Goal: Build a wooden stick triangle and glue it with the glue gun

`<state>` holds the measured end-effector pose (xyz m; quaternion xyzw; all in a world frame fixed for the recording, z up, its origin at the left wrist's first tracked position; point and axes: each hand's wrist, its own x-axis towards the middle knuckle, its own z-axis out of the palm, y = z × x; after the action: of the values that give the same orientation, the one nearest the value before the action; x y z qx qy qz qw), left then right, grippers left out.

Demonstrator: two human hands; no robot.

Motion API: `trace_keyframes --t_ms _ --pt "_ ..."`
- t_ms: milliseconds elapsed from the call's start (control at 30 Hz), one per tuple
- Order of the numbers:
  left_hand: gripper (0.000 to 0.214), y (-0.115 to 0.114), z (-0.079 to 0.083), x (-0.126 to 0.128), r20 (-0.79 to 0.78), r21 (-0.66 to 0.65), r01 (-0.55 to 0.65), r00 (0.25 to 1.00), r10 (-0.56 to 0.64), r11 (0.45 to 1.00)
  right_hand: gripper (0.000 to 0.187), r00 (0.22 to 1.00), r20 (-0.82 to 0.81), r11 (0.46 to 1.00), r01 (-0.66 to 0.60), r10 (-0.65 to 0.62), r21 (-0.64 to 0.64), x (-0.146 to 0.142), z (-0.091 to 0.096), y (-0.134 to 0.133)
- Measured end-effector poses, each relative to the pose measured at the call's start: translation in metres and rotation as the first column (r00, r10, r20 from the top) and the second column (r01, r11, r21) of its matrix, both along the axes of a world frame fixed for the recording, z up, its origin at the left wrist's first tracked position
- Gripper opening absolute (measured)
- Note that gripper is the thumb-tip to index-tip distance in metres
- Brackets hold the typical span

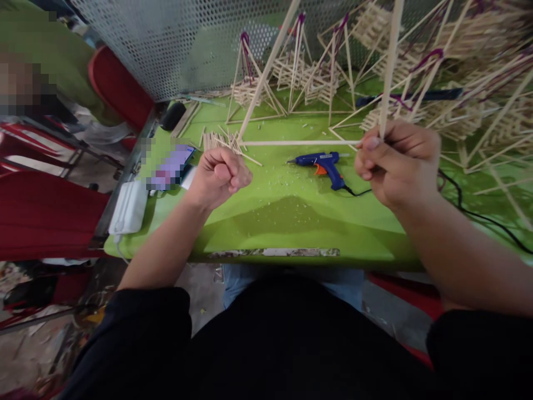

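My left hand is closed around the lower end of a long thin wooden stick that slants up and to the right. My right hand pinches two more sticks: one rises nearly upright, another lies level and points left. A blue hot glue gun with an orange trigger lies on the green table between my hands. A loose bundle of short sticks lies just beyond my left hand.
Several finished stick frames with purple ties crowd the back and right of the table. The gun's black cord runs off right. A phone and a white pack lie at the left edge. Another person in green sits far left near red chairs.
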<state>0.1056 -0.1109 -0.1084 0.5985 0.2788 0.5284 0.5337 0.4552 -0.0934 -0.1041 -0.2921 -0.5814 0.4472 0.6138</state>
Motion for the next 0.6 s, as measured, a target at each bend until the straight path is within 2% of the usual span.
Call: trace_keyframes --t_ms 67,133,200,333,433,500,600 --pt "0.068 0.003 -0.003 -0.002 -0.025 -0.005 -0.073 0.997 0.073 0.997 0.037 0.999 0.031 1.0 0.01 -0.01 -0.007 0.001 -0.002 0.0" --pt "0.051 0.006 -0.004 -0.005 -0.044 -0.007 -0.148 0.988 0.147 0.989 0.038 0.998 0.064 1.0 0.011 -0.011 0.0 0.003 -0.003 -0.001" --pt "0.035 0.009 -0.005 -0.009 -0.069 0.002 -0.164 0.984 0.164 0.986 0.038 0.994 0.107 1.0 0.003 -0.003 0.001 0.005 -0.004 -0.001" --pt "0.037 0.006 0.0 -0.014 -0.153 0.036 -0.11 0.982 0.114 0.993 0.036 0.979 0.205 1.0 0.017 -0.013 -0.015 0.005 -0.003 -0.003" --pt "0.033 0.001 0.004 -0.012 -0.262 0.15 -0.21 0.934 0.244 0.966 0.035 0.966 0.259 0.999 0.028 -0.022 -0.02 0.003 -0.001 -0.004" --pt "0.041 -0.001 0.005 -0.01 -0.33 0.221 -0.266 0.885 0.328 0.938 0.035 0.959 0.28 0.999 0.047 -0.038 -0.027 0.002 0.0 -0.004" --pt "0.049 -0.001 0.004 -0.007 -0.381 0.27 -0.3 0.84 0.388 0.915 0.039 0.95 0.305 0.995 0.089 -0.071 -0.044 0.002 -0.001 -0.002"
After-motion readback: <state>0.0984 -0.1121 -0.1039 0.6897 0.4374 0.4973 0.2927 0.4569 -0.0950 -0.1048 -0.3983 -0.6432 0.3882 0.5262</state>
